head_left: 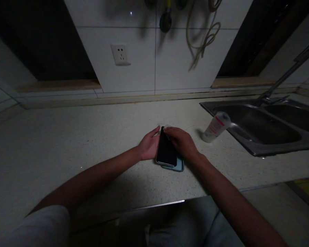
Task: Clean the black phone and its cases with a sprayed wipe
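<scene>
- Gripping at frame centre, the left hand (149, 146) cups the phone (166, 151) along its left edge, fingers pressed together.
- Phone faces dark screen up, partly over a blue case (179, 166) that lies on the tabletop (67, 144).
- Right hand (182, 143) covers the phone's right side, fingers curled and pinching its top corner.
- Tube (216, 127) leans further right, near the sink (262, 151) at the right edge.

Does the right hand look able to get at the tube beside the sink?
Probably yes: only bare counter lies between the right hand and the tube, though that hand holds the phone.
</scene>
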Demonstrator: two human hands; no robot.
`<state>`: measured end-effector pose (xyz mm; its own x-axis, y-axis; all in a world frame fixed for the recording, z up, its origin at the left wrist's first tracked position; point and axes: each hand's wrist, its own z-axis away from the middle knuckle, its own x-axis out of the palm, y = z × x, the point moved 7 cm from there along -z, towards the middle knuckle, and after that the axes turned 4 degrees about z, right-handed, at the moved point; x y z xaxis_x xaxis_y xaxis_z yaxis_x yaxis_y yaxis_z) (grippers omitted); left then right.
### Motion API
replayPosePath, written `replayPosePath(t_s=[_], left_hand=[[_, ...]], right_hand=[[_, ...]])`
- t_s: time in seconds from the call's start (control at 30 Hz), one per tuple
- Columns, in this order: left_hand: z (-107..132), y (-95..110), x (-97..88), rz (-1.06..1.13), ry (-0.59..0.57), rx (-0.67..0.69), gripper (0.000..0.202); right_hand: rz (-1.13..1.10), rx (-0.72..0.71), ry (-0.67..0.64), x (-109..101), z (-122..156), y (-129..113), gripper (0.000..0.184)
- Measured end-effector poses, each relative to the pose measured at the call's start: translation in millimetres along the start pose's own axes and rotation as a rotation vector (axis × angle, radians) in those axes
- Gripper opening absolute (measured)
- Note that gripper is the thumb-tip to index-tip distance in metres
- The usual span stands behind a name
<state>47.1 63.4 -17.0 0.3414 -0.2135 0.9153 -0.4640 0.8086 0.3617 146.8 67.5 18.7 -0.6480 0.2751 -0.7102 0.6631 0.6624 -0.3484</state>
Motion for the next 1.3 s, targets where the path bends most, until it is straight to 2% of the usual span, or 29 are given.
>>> replayPosePath(t_s=[0.23, 0.43, 0.7, 0.83, 0.97, 1.3], left_hand=[[0, 2, -7.2, 0.025, 0.014, 0.004, 0.061], [2, 5, -9.0, 0.037, 0.022, -0.003, 0.064], [2, 5, -3.1, 0.063, 0.003, -0.004, 0.066], [2, 5, -5.6, 0.035, 0.029, -0.016, 0.066], [1, 4, -4.1, -0.001, -0.009, -0.031, 0.060], [-1, 2, -4.4, -0.063, -0.002, -0.032, 0.054]], right_hand=[[-0.195, -0.338, -0.078, -11, 7, -44, 0.030], [-0.347, -0.421, -0.114, -15, 11, -59, 0.023], [-0.104, -0.257, -0.070, -17, 9, -39, 0.015], [0.006, -0.067, -0.052, -16, 7, -17, 0.018], [0.069, 0.093, -0.043, -15, 8, -2, 0.024], [0.071, 0.157, -0.048, -6, 11, 8, 0.035]])
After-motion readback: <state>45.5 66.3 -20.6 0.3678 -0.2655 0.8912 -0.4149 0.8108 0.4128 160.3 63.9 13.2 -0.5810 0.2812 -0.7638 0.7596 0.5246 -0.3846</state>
